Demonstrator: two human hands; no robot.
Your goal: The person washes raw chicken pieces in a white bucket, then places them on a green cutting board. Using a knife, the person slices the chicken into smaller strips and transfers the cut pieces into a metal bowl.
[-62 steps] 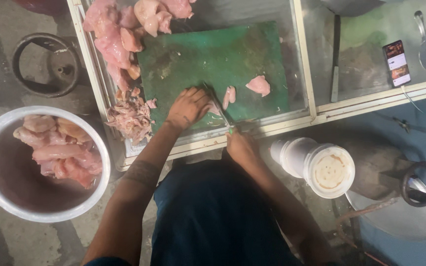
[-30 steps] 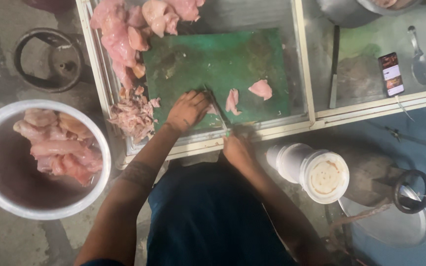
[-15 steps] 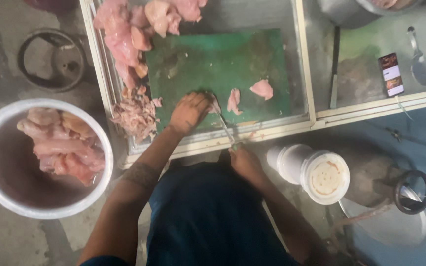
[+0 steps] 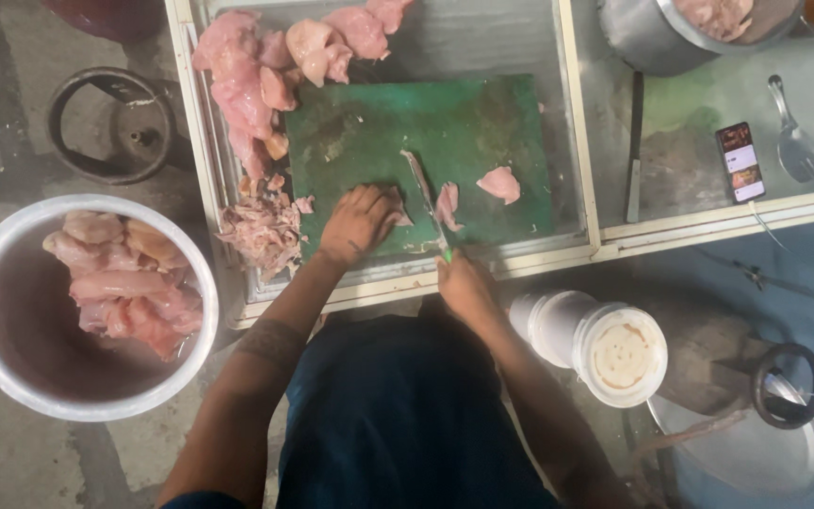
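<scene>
Chicken piece (image 4: 395, 209) on the green cutting board (image 4: 482, 123) stays pinned under the left hand (image 4: 358, 222), while the right hand (image 4: 463, 283), gripping the knife (image 4: 424, 203), has drawn its blade alongside.

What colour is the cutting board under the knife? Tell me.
Green, worn and stained; the cutting board shows in the head view, under the knife.

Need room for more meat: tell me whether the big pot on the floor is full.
Not full: the pot holds raw meat on one side only.
</scene>
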